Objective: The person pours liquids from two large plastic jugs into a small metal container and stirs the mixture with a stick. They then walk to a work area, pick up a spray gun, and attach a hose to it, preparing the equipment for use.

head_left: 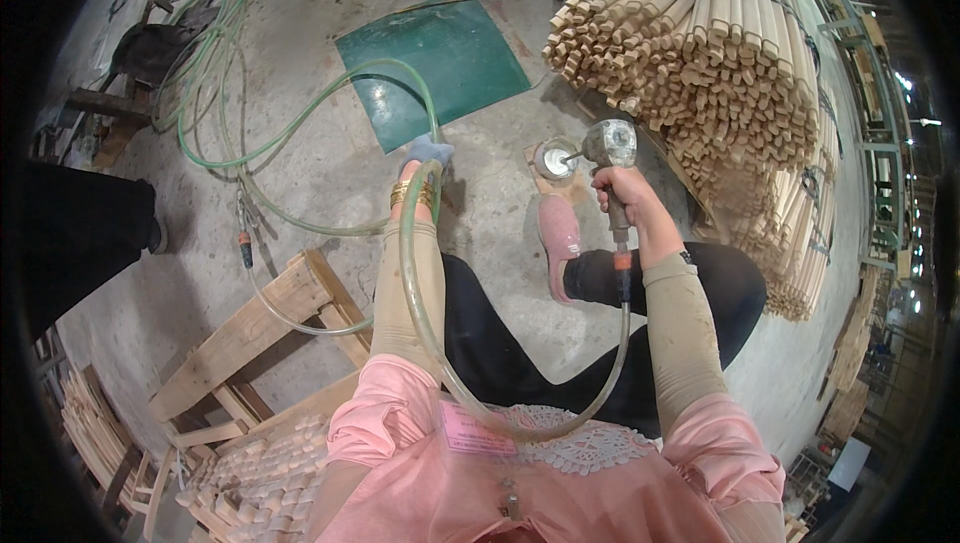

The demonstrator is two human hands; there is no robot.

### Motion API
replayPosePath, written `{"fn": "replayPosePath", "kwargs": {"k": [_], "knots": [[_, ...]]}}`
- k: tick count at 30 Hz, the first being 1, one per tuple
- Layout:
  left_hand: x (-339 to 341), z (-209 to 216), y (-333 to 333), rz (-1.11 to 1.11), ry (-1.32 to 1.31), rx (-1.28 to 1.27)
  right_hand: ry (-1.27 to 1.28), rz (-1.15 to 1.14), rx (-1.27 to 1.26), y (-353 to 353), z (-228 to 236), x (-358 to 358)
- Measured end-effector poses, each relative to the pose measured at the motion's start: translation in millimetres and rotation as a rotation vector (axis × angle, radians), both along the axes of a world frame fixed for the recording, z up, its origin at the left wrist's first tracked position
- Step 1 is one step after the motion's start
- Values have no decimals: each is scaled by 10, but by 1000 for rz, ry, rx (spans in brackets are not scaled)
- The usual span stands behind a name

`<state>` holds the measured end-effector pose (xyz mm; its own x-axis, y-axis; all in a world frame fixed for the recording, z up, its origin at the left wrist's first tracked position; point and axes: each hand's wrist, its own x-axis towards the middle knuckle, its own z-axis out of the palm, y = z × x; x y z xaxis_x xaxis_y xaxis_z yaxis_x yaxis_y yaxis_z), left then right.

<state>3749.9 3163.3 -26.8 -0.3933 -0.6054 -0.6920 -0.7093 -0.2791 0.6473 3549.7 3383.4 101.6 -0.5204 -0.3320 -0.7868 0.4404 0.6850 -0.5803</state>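
Gripping air tool [612, 148], right hand [624, 191] closed; left hand [426, 151] seemingly curled round green hose [407, 263]; pink tag [478, 431], print illegible.

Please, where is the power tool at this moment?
In the head view, the power tool is right of centre, in the right hand, above the orange coupling.

Looking down on a grey, stained concrete floor [503, 278]. Showing a pale wooden frame [240, 343] at lower left. Taking in a green metal rack [884, 183] along the right. Catching small white lights [929, 122] glinting in darkness beyond.
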Motion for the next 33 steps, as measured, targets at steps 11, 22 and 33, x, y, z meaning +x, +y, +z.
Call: {"fn": "replayPosePath", "kwargs": {"k": [11,22,33], "knots": [[-65,293,271,101,61,242,-9,-47,-43,43,-104,-52],[256,-330,187,266,-45,443,-80,-36,-55,41,-33,111],[26,-211,237,-177,-191,224,-121,-74,-59,276,-80,-11]]}}
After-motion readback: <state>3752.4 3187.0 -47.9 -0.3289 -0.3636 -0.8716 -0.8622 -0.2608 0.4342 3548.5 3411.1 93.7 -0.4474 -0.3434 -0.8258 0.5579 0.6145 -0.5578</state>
